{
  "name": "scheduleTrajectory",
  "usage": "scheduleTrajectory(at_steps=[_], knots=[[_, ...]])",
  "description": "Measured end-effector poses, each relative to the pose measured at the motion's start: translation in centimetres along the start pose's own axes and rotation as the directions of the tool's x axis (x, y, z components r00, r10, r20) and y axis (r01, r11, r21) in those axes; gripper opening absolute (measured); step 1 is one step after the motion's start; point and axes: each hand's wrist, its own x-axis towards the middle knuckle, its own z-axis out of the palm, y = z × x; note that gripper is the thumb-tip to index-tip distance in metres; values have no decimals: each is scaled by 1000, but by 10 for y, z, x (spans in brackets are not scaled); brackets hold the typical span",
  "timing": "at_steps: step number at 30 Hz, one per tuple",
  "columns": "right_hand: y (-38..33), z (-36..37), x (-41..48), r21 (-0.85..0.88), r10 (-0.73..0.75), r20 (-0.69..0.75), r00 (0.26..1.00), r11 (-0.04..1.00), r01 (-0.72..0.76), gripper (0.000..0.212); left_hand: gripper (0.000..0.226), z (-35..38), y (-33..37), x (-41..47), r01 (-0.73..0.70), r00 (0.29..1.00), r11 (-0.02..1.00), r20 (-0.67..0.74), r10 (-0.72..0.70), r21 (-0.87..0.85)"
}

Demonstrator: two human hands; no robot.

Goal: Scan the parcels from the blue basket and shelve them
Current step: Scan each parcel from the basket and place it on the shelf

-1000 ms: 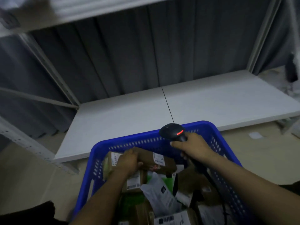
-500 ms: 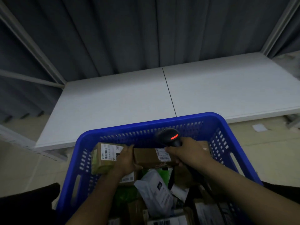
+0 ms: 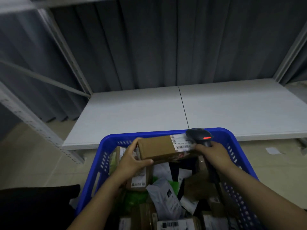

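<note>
The left hand [image 3: 131,161] holds a brown box [image 3: 156,148] by its left end, with the thumb on the near side and the fingers over the far edge, so this grip is closed around the box. The box is above the far part of the blue basket [image 3: 119,136], apart from the parcels below it. It lies almost level, with its long side going left to right. A white label [image 3: 181,141] with barcodes covers the right part of its top. The right hand [image 3: 214,154] has its grip closed around the handle of a black scanner [image 3: 199,136]. The head of the scanner is just at the right end of the label, and a red light shines on it. A dark cable [image 3: 217,185] goes from the handle down toward the person. In the basket lie more parcels, among them a white bag [image 3: 166,195], something green [image 3: 134,198] and other brown boxes with labels. Behind the basket is a low white shelf [image 3: 132,113], and a grey curtain [image 3: 149,47] hangs behind it. The basket stands on a pale floor [image 3: 33,155].
</note>
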Motion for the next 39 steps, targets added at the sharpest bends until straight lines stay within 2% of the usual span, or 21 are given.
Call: scheduleTrajectory(at_steps=[4, 8, 11, 13, 16, 20, 23, 25, 30, 34, 39], knots=[[-7, -6, -10, 282, 41, 57, 998, 958, -56, 20, 94, -16, 10, -26, -50, 999, 999, -3, 50, -15], [-8, -1, -18, 337, 20, -6, 1000, 942, -17, 18, 96, -27, 15, -43, -75, 997, 995, -7, 74, -64], [-9, -2, -23, 406, 33, 39, 999, 913, -46, 17, 94, -29, 18, -52, -106, 994, 988, -7, 106, -116], [-11, -2, -25, 391, 3, 59, 998, 920, -26, 20, 95, -30, 18, -56, -90, 996, 983, -12, 89, -157], [-14, -2, -28, 325, -68, 79, 995, 945, 39, 17, 76, -30, 22, -59, -42, 999, 980, -32, 36, -195], [-15, 1, -31, 291, -63, 122, 991, 956, 25, 15, 60, -29, 20, -55, -66, 985, 986, -168, 39, -156], [-15, 2, -33, 279, -25, 195, 980, 960, -31, 20, 58, -32, 10, -53, -75, 955, 994, -293, 47, -85], [-15, -1, -34, 205, -28, 244, 969, 979, -23, 22, 57, -37, 2, -52, -74, 941, 992, -337, 34, -104], [-18, -5, -37, 20, -51, 327, 944, 999, 47, 20, 61, -43, -4, -52, -85, 941, 985, -337, 29, -152], [-23, -6, -43, -24, -50, 384, 922, 998, 64, 23, 73, -45, -3, -53, -84, 939, 982, -344, 20, -171], [-27, -7, -51, -38, -49, 425, 904, 997, 73, 21, 56, -46, -6, -52, -92, 931, 983, -364, 28, -160]])
